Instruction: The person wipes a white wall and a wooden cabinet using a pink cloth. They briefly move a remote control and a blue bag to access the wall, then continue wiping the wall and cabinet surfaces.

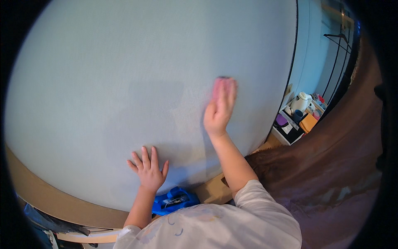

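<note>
I am holding a pink pad (217,89) under the right hand (217,118), with the fingers lying long and nearly straight over its back and the thumb side facing left. The pad is looking soft and roughly oblong; a small dark patch is showing at its top end, and blur is hiding its finer texture. It is lying against the broad pale panel (103,62), nearer the panel's dark right edge than its left one. The left hand (150,172) is holding nothing: I am seeing it spread wide, palm toward the panel, near the bottom edge and lower than the pad.

The panel is filling most of my view, its blue-grey face looking matte and finely grained, with soft shadows falling around both hands. A smooth tan border (54,186) is curving along its lower-left edge. Just beyond the bottom edge, beside the left forearm, a bright blue bag (176,201) is sagging in creases.

Past the right edge, a white-rimmed shelf unit (286,135) is carrying a rounded white kettle (302,101), a dark blue cup (297,115) and a flat orange item (308,123). A thin black hanger (338,37) is hanging above, and brown fabric (319,174) is draping in loose folds at lower right.
</note>
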Action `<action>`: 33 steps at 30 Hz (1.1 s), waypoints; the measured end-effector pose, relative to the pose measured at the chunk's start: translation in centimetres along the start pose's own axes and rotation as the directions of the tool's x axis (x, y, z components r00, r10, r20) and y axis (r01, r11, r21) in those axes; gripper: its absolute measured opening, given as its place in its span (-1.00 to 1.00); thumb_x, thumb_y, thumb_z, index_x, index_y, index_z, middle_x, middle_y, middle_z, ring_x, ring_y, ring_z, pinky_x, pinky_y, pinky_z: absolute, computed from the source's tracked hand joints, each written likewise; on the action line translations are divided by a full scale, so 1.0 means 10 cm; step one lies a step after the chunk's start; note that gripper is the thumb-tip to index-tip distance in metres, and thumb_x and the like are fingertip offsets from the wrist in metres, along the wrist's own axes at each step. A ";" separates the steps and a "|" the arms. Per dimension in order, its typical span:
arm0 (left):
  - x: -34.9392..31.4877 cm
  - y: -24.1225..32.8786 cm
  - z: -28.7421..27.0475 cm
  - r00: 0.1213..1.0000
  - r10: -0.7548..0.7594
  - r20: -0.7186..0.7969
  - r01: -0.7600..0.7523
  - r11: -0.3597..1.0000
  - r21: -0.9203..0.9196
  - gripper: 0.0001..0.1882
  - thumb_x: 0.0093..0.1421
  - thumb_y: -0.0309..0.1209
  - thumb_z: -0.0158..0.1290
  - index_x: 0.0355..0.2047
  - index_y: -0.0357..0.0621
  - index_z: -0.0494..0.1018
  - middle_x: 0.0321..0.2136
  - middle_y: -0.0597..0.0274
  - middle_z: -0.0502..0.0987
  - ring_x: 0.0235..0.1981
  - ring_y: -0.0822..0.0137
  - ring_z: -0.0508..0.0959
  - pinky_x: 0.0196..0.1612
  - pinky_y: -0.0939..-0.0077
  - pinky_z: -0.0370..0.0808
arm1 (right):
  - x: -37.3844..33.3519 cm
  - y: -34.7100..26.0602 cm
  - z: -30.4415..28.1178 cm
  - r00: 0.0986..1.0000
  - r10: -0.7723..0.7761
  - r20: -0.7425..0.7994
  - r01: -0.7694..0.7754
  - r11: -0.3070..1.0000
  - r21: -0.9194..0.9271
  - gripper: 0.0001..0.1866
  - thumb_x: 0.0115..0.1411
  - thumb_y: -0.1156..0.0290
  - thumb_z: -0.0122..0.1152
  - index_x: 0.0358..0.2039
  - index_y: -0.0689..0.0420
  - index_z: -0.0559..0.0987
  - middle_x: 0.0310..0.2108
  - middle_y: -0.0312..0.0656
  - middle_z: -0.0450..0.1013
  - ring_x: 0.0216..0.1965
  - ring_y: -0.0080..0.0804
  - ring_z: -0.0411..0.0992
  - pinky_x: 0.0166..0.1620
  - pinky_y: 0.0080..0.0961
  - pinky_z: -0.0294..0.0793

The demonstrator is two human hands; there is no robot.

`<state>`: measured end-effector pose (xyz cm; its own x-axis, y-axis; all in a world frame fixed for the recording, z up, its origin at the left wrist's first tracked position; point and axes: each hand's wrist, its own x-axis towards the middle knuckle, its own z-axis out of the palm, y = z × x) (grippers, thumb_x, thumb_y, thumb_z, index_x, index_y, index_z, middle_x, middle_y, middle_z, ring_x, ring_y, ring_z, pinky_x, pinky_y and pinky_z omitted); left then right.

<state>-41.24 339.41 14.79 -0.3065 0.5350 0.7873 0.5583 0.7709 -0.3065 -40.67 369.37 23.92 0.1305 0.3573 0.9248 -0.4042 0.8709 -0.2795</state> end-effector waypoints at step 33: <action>0.00 -0.12 -0.33 0.988 0.071 0.136 -0.042 0.978 -0.206 -0.22 0.18 -0.03 0.17 0.32 -0.20 0.29 0.40 -0.08 0.18 0.48 -0.22 -0.07 0.43 -0.23 -0.36 | 0.60 -0.87 0.53 0.989 -0.146 0.013 0.146 0.989 -0.025 -0.35 0.14 0.48 0.04 0.31 0.19 0.40 0.37 0.21 0.17 0.41 0.27 0.06 0.42 0.17 -0.08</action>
<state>-39.37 337.35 16.98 -0.3676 0.6305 0.6836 0.7176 0.6599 -0.2228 -41.15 362.20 33.27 0.1765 0.2220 0.9589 -0.3575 0.9221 -0.1477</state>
